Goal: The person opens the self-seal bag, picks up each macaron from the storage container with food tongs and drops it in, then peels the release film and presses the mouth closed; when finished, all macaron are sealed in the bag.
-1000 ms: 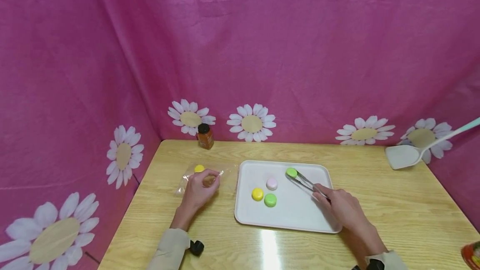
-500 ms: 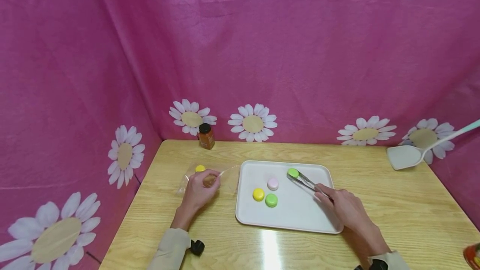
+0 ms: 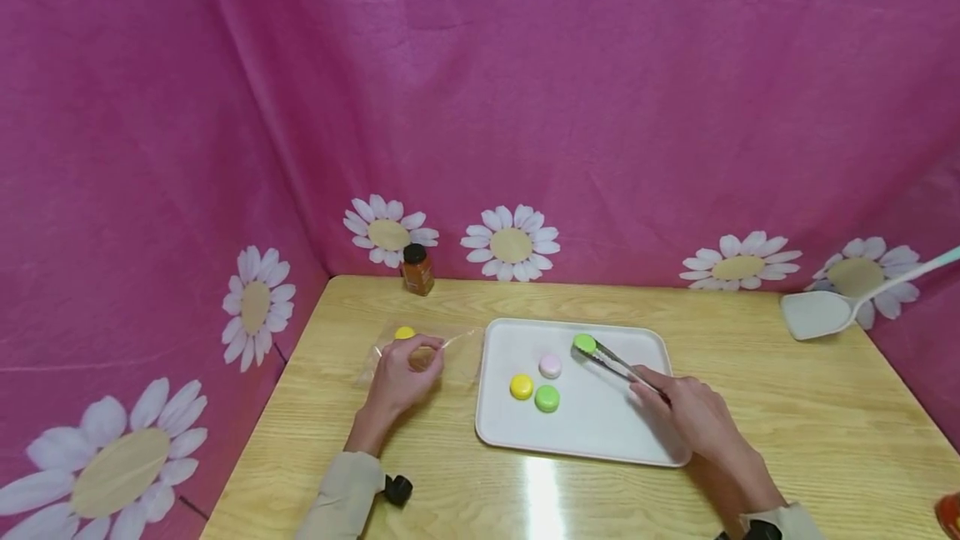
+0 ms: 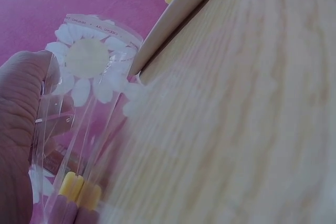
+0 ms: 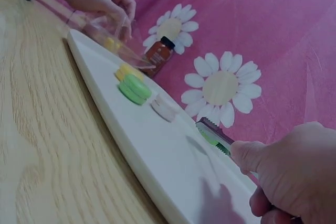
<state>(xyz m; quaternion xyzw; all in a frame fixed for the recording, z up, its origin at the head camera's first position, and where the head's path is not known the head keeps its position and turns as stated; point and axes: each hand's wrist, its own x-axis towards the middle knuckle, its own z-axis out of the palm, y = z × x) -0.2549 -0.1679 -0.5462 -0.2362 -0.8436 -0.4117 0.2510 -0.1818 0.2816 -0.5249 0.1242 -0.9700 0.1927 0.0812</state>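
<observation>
With thumb and fingertips, my left hand (image 3: 402, 375) pinches a clear plastic bag (image 3: 457, 348) left of the tray. Yellow macarons (image 4: 79, 187) and pinkish-purple ones show at the bag's bottom in the left wrist view. My right hand (image 3: 701, 415) holds metal tongs (image 3: 615, 361), whose tips clasp a green macaron (image 3: 584, 342) at the back of the white tray (image 3: 600, 432). Whether that macaron touches the tray is hard to tell. Lying on the tray are a pale pink macaron (image 3: 550, 367), a yellow macaron (image 3: 521, 387) and another green macaron (image 3: 547, 398).
Behind the bag stands a brown jar (image 3: 417, 271) with a black lid. A white spatula (image 3: 817, 313) is at the far right. Part of a red object (image 3: 948, 515) shows at the lower right edge. Pink flowered cloth (image 3: 600, 148) closes off the table's back and sides.
The head view has shifted slightly. Relative to the tray, the tongs and the clasped green macaron have moved a little left. My left hand keeps its pinch on the bag.
</observation>
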